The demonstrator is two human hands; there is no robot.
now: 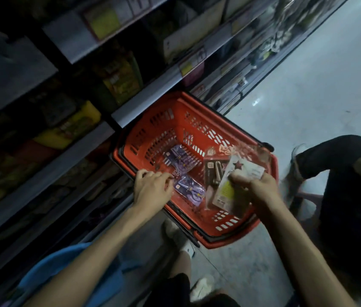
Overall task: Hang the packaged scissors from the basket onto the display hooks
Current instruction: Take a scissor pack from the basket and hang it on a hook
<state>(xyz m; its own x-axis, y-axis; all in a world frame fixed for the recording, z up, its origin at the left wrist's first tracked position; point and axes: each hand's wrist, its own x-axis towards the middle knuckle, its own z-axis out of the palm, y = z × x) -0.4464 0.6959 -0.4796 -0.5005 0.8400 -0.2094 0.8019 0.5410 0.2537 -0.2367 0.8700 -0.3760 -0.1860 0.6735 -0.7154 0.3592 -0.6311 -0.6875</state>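
Roughly, left to right. Store shelves fill the left side, dark and blurred. The stock is unreadable, and no display hooks can be made out anywhere in view. A blue shape sits at lower left, identity uncertain. The left hand is at the near-left rim of the red basket, fingers curled, tips just beside the nearer purple pack. Whether they pinch its corner or only brush it, I cannot tell. The basket stands on the floor, close against the shelf base. On the basket bottom lie the nearer purple pack and the farther purple pack, both flat and close together. Just right of them is a dark pack. Contents are likely scissors, but blur prevents certainty. The right hand grips a white-backed pack, card back up, showing a red star and a yellow label. Its fingers and thumb are closed round the lower part, and the pack is held over the basket's right half. At far right is another person's leg, apart from the basket. On progress, my judgement is that this is the picking stage. At least four packs are not hung. Nothing is seen on a hook, so the number done is unknown. What is left is to carry the held pack to a hook, slip its hang hole on, then repeat for the three lying in the basket.
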